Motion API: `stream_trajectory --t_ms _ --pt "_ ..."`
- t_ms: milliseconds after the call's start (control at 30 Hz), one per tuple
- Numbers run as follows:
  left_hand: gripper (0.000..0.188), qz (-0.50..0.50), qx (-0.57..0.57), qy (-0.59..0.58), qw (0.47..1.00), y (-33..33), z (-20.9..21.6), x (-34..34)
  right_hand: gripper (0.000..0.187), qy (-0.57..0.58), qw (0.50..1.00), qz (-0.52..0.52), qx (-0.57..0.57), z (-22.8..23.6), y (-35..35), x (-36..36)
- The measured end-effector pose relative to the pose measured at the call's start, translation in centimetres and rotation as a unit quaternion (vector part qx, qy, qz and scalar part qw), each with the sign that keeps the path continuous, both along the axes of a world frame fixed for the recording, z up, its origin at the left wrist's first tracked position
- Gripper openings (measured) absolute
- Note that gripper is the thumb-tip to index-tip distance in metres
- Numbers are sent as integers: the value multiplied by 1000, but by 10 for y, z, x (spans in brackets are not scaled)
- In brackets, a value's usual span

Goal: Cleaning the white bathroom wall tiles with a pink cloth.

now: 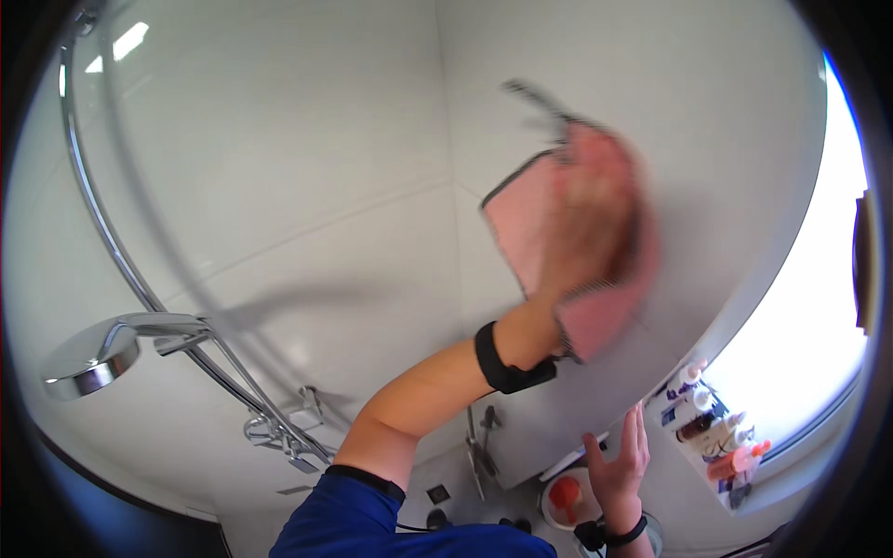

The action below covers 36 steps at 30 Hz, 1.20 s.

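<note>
My left hand (588, 228) is blurred by motion and presses a pink cloth (517, 212) with dark edging against the pale tiled wall (707, 121), to the right of the corner. Part of the cloth folds up over the hand's right side, and a dark strip sticks out at its top. A black band (507, 365) circles that wrist. Lower down, my right hand (621, 465) has its fingers stretched out with nothing in them. It is beside a white bucket (547, 513) that has a red, handled thing (565, 496) in it.
At left a chrome shower head (93, 358) hangs on a curved rail (93, 200) above a mixer tap (270, 431). Several bottles (712, 432) line a ledge beside the bright window (781, 344). A squeegee-like tool (478, 451) leans low in the corner, near a floor drain (438, 495).
</note>
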<state>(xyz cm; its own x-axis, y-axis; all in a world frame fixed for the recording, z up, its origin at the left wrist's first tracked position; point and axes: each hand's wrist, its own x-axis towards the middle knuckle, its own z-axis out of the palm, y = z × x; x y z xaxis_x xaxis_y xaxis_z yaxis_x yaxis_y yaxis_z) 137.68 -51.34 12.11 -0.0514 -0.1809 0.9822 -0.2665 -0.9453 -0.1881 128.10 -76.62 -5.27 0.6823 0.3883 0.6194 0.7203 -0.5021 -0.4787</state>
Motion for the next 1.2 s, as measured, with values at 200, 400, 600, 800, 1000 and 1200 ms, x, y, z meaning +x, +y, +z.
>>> stream_trajectory --t_ms 200,400,600,800,1000,1200 --pt "60 -115 159 -38 980 -14 159 -29 88 14 999 -1 37 -2 2 -4" --pt "42 53 -54 -99 992 91 193 1 90 41 997 26 52 0 -3 -6" --pt "25 210 -152 11 966 121 75 -11 91 17 998 36 48 -9 -8 5" --pt "11 336 -180 270 884 98 -62 -37 73 -75 995 42 53 0 -7 5" --pt "14 363 -157 481 782 56 -113 -99 59 1 982 175 73 13 -37 6" --pt "14 447 -84 517 725 27 -98 -273 40 -21 964 230 131 -24 -36 -17"
